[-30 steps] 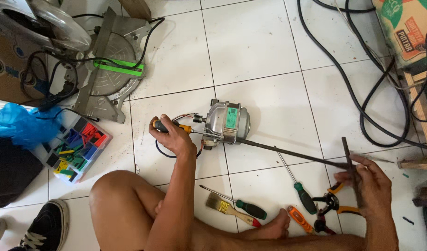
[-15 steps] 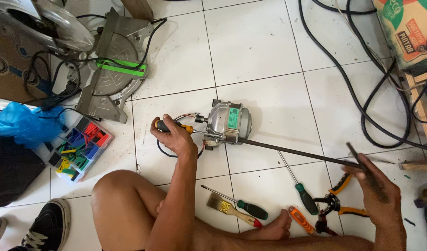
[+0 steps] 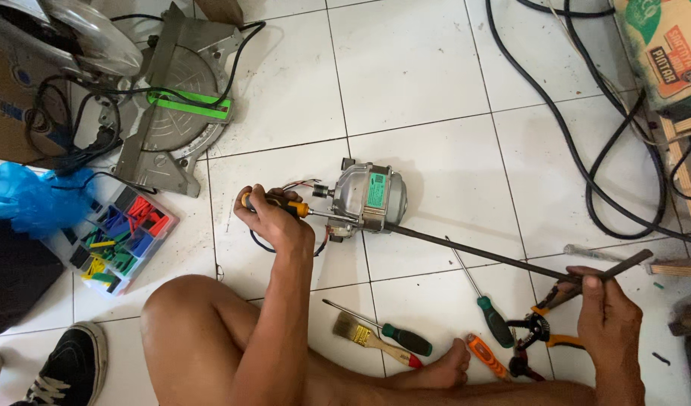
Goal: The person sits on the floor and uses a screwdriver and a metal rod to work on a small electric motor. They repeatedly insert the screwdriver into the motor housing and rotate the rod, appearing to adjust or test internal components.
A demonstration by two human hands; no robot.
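Note:
A small silver electric motor (image 3: 369,195) with a green label lies on the white tiled floor. My left hand (image 3: 274,218) grips a screwdriver (image 3: 285,205) with a black and orange handle, its tip set against the motor's left end. A long dark metal rod (image 3: 466,250) runs from the motor to the lower right. My right hand (image 3: 607,312) holds a short dark metal bar (image 3: 624,265) at the far end of that rod. My bare knee and foot are on the floor in front.
Two green-handled screwdrivers (image 3: 490,312), a paintbrush (image 3: 368,338), an orange tool (image 3: 487,355) and pliers (image 3: 545,331) lie near my foot. A mitre saw (image 3: 176,105) and a box of coloured parts (image 3: 119,237) are at left. Black cables (image 3: 586,150) loop at right.
My right hand has turned the short bar from upright to lying nearly flat and pointing right. My left hand stays on the screwdriver at the motor.

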